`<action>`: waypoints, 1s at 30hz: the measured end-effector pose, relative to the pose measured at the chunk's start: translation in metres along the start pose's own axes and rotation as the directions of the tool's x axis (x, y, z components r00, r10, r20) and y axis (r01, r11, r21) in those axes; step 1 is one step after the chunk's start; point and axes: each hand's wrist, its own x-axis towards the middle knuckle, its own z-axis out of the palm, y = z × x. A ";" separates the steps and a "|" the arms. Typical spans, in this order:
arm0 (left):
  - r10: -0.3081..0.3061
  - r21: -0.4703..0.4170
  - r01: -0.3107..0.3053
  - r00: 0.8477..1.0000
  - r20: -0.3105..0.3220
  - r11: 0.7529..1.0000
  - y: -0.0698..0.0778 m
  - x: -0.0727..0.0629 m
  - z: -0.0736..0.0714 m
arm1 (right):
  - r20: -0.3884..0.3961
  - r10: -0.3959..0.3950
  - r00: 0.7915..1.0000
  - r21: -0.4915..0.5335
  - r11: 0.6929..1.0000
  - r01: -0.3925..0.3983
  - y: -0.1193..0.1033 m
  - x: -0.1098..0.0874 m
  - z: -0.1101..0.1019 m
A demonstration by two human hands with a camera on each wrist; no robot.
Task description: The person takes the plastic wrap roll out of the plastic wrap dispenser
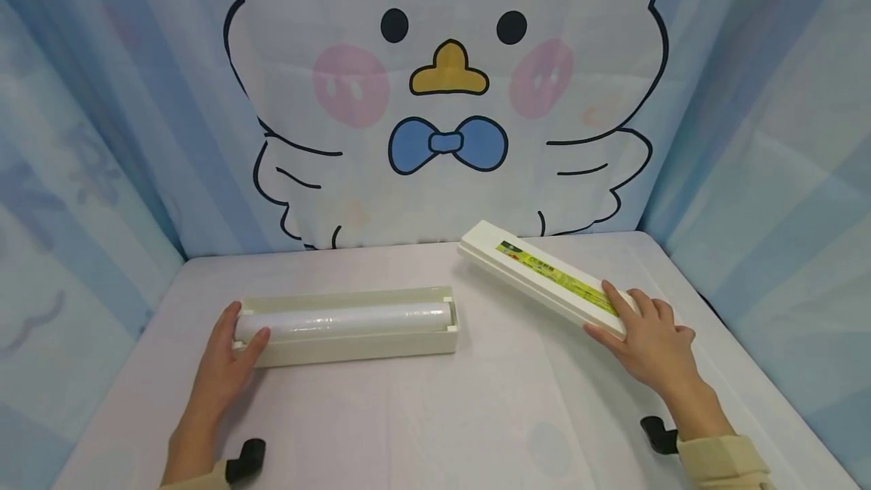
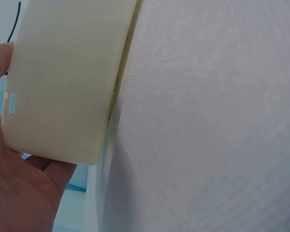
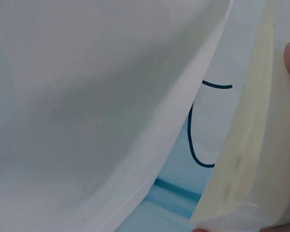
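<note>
Box (image 1: 361, 348) with a shiny whitish roll (image 1: 347, 317) inside sits left of centre in the head view, the left hand (image 1: 227, 361) gripping its left end. Well apart, the right hand (image 1: 656, 342) clasps the lower-right end of a yellow-labelled lid (image 1: 537, 286), tilted above the table (image 1: 442, 429) at right of centre. In the left wrist view, the box fills the upper left. In the right wrist view, the lid runs along the right edge.

Beige sleeves (image 1: 724, 463), black wrist attachments (image 1: 248, 460)
</note>
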 end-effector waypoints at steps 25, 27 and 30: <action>-0.008 0.007 0.008 1.000 -0.003 1.000 0.002 -0.001 0.000 | 0.116 0.118 0.986 -0.015 0.993 -0.117 0.014 -0.006 0.011; -0.014 0.010 0.014 1.000 -0.002 1.000 0.002 -0.001 0.000 | 0.122 0.121 0.985 -0.017 0.993 -0.120 0.014 -0.007 0.013; -0.015 0.011 0.015 1.000 -0.001 1.000 0.001 -0.001 0.001 | 0.124 0.122 0.985 -0.014 0.992 -0.121 0.014 -0.008 0.014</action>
